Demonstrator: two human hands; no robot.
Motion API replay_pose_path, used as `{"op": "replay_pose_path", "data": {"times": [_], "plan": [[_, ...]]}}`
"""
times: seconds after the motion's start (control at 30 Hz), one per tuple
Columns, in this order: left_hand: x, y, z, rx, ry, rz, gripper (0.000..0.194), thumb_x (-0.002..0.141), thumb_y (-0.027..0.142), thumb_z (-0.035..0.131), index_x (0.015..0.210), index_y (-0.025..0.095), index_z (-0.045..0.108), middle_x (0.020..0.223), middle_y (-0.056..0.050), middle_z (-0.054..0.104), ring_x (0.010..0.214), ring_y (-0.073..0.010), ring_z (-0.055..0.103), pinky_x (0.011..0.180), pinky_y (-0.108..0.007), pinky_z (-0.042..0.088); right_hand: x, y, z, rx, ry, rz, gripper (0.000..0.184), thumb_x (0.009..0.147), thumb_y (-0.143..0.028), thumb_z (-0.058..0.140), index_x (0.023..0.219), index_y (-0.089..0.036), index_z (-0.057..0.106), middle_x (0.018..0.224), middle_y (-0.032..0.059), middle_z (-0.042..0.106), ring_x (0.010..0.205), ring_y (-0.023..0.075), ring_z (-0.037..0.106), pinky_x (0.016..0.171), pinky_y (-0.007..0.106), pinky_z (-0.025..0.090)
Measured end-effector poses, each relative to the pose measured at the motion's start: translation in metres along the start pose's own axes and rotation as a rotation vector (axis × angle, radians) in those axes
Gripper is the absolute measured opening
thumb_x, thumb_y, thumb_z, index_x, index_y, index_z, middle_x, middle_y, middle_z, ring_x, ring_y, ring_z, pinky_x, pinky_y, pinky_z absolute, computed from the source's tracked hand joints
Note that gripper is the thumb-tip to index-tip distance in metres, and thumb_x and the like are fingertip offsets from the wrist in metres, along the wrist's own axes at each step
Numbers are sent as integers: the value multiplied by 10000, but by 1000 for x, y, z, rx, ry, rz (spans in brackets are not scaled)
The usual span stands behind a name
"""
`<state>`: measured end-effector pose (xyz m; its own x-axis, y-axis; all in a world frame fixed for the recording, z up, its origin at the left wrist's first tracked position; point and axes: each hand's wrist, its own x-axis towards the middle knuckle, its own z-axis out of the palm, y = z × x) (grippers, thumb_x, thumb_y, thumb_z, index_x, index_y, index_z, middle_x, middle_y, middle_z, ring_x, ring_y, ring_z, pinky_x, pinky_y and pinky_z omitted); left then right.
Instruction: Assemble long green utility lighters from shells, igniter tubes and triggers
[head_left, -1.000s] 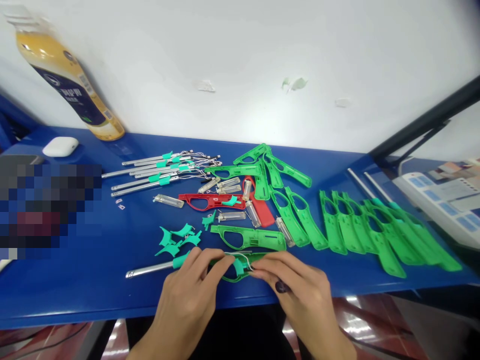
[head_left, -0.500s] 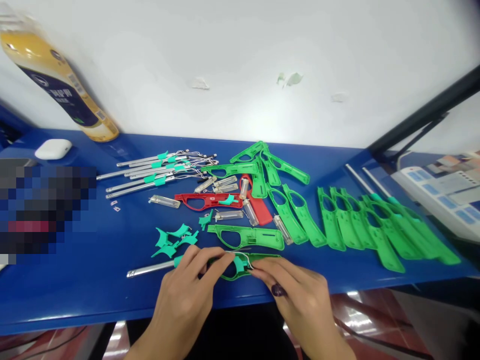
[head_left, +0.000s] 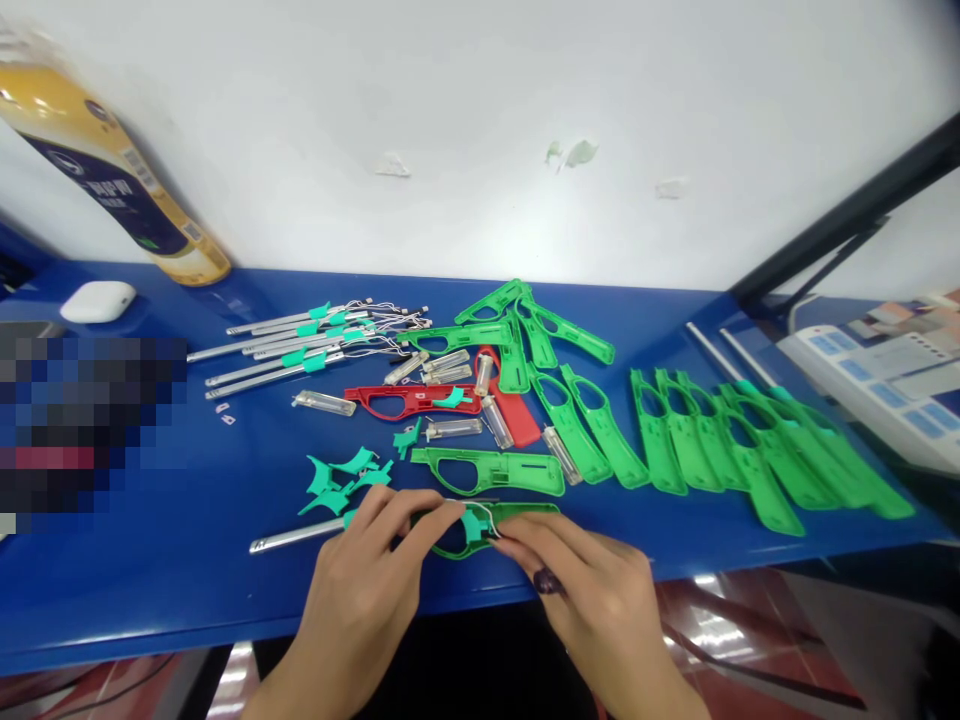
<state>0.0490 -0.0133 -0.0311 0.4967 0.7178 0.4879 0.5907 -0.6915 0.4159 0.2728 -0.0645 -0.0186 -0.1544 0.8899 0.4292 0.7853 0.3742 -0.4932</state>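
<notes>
A green lighter casing half [head_left: 450, 552] lies near the table's front, partly covered by both hands. From its left end sticks a metal lighter tube [head_left: 289, 537], and a teal trigger [head_left: 474, 524] sits in it. My left hand [head_left: 373, 565] is closed over the front of this casing, its fingertips beside a looped white wire [head_left: 489, 512]. On the other side, my right hand [head_left: 589, 580] pinches at the wire's lower end, where a small dark part shows between the fingertips. The fingers hide much of the casing's inside.
Behind the hands lie another green casing half [head_left: 525, 473], teal triggers [head_left: 330, 490], clear fuel tanks [head_left: 454, 429] and a red casing [head_left: 412, 402]. Wired metal tubes [head_left: 262, 375] are at the left back. Several green casings [head_left: 664, 455] line the right. A yellow bottle [head_left: 112, 180] stands back left.
The view has shifted slightly, so the things on the table appear a little further left. Both hands keep nearly the same hold on the casing and wire.
</notes>
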Motion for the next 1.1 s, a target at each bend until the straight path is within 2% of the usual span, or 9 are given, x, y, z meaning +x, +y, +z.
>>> {"op": "replay_pose_path", "data": {"times": [0.27, 0.47, 0.6, 0.7, 0.87, 1.1], "plan": [[1, 0, -2, 5, 6, -5, 393, 982, -68, 508, 1224, 192, 676, 1149, -34, 659, 1012, -138, 555, 811, -248, 501, 2, -3, 0, -26, -13, -23, 157, 1064, -181, 578, 1137, -232, 708, 1046, -5, 778, 802, 132, 760, 724, 229, 559], [-2, 1, -4, 32, -2, 23, 381, 969, -45, 543, 1229, 193, 689, 1131, -38, 675, 1010, -168, 561, 815, -290, 523, -2, 2, 2, -11, -31, -28, 261, 1019, -74, 585, 1187, -238, 699, 1102, -7, 764, 822, 137, 765, 724, 244, 584], [-3, 9, -7, 36, -7, 14, 287, 991, 75, 609, 1255, 157, 685, 1166, -74, 673, 1058, -203, 583, 826, -321, 548, -5, 4, 3, -12, -26, -38, 333, 992, -29, 588, 1219, -241, 709, 1127, 5, 762, 821, 137, 763, 718, 247, 602], [-4, 13, -7, 83, -12, 29, 261, 1005, 170, 642, 1260, 140, 686, 1166, -100, 676, 1071, -230, 601, 790, -330, 557, -7, 3, 5, -36, -12, -52, 330, 1005, -45, 576, 1237, -233, 719, 1140, 26, 764, 823, 138, 762, 734, 251, 618], [-4, 15, -6, 128, 22, 57, 268, 993, 173, 669, 1256, 121, 690, 1127, -110, 678, 1025, -225, 610, 735, -315, 543, -9, 0, 6, -98, 10, -60, 249, 1022, -170, 647, 1253, -201, 736, 1116, 57, 762, 690, 108, 718, 678, 244, 608], [0, 15, -3, 201, -7, 137, 210, 1008, 170, 632, 1186, 99, 717, 1060, -105, 702, 989, -242, 604, 710, -334, 554, -8, -2, 4, -248, -70, -103, 254, 1079, -232, 556, 1265, -208, 726, 1121, 56, 758, 625, 92, 674, 576, 236, 523]]}}
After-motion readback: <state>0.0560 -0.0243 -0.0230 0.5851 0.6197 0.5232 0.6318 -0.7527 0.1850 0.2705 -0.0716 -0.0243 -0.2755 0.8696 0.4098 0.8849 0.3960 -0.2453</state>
